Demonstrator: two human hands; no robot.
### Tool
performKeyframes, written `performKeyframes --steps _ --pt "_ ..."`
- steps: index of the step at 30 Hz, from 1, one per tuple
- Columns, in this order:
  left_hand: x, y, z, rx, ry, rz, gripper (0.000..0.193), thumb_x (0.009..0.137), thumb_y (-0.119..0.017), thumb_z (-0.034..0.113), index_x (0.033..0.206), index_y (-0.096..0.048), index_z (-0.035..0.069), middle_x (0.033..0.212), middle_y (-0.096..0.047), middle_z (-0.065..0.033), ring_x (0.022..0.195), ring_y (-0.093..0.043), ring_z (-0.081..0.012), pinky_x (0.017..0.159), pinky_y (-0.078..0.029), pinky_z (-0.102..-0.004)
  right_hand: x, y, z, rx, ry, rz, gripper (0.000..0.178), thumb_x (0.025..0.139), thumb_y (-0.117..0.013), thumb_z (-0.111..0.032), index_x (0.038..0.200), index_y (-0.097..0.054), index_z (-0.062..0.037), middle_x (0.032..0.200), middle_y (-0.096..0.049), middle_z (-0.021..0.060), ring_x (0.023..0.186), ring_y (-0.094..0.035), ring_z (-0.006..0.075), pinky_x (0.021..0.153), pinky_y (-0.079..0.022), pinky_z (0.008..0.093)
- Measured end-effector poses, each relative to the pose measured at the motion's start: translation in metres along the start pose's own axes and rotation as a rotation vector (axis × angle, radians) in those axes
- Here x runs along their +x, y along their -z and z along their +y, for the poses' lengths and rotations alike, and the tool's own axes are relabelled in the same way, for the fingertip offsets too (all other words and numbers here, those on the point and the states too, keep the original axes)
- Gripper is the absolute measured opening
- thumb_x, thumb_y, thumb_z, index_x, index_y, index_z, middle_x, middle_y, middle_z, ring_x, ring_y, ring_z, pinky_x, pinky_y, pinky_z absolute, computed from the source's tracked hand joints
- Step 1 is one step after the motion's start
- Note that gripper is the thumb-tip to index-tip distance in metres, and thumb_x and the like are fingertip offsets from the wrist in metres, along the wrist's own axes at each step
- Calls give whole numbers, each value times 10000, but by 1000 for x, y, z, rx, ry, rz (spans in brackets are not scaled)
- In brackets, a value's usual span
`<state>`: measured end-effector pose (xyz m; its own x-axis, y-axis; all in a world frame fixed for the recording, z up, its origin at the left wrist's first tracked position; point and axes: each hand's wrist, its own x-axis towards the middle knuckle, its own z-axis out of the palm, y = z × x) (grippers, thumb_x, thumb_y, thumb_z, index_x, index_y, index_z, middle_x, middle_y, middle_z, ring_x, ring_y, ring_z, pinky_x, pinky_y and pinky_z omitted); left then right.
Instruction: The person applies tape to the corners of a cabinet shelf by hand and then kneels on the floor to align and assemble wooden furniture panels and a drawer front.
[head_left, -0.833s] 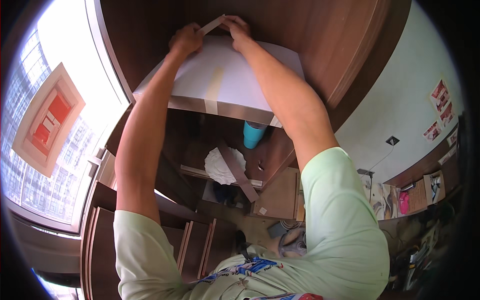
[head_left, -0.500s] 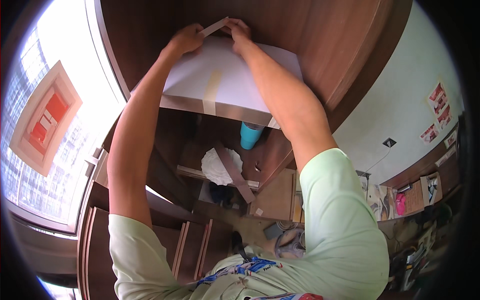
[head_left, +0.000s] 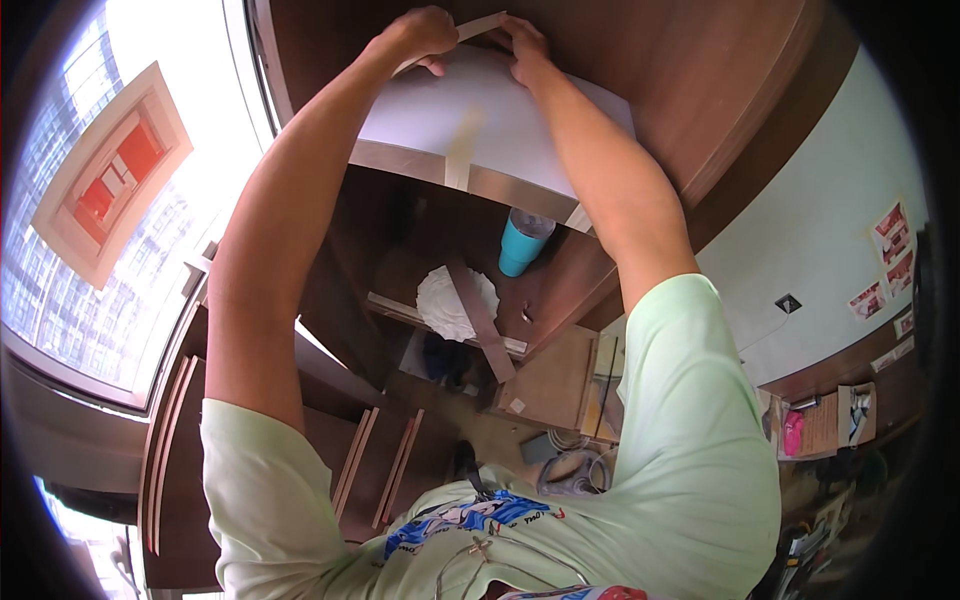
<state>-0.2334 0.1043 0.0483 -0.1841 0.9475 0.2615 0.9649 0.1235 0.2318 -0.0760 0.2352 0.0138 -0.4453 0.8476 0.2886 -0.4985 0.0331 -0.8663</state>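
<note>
A strip of pale masking tape (head_left: 482, 26) stretches between my two hands at the back of a shelf. One end of it is gripped by my left hand (head_left: 420, 38), whose fingers are curled. My right hand (head_left: 525, 50) pinches the other end at its fingertips. Below them a large white sheet of paper (head_left: 415, 105) covers the shelf. A piece of tape (head_left: 457, 172) runs over the front edge of the sheet onto the brown shelf edge (head_left: 400, 160). Another piece of tape (head_left: 580, 217) is stuck at the right front corner.
Under the shelf stand a turquoise tumbler (head_left: 525, 240) and a crumpled white bundle (head_left: 445, 305), with a brown strip of board (head_left: 480, 320) across it. Brown cabinet panels (head_left: 690, 80) enclose the right side. To the left is a window (head_left: 90, 330) with a framed red picture (head_left: 120, 175).
Both hands and the tape strip now appear higher and farther right in view. The left hand has turned more over the strip. The whole scene has shifted as my head moved.
</note>
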Motion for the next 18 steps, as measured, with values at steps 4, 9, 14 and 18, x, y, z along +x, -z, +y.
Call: performKeyframes --steps 4,9,14,18 --pt "-51 11 86 -101 127 86 309 887 -422 199 1077 -631 73 731 -701 -88 652 -699 -198 644 -539 -339 0 34 -14 -118 29 26 235 868 -678 -178 1079 -624 -88 1071 -654 61 1073 -608 238 894 -461 467" --pt "-72 -16 99 242 -109 479 253 892 -464 151 1080 -630 123 759 -687 -148 689 -686 -339 628 -546 -440 -14 16 -16 -173 5 78 166 860 -667 -127 1020 -647 -86 1009 -672 76 944 -668 250 772 -504 437" --pt "-73 -29 96 234 -144 495 217 916 -454 189 1035 -623 123 792 -690 -151 727 -682 -349 673 -537 -468 -9 19 -14 -146 -12 63 178 916 -607 -139 1079 -618 -68 1080 -640 95 1012 -639 269 821 -540 482" --pt "-71 -25 90 -22 29 407 250 919 -442 198 1063 -641 148 756 -697 -129 730 -696 -301 736 -538 -420 -29 10 -24 -142 -51 78 204 939 -583 -155 1117 -592 -57 1136 -612 112 1060 -627 292 839 -565 471"
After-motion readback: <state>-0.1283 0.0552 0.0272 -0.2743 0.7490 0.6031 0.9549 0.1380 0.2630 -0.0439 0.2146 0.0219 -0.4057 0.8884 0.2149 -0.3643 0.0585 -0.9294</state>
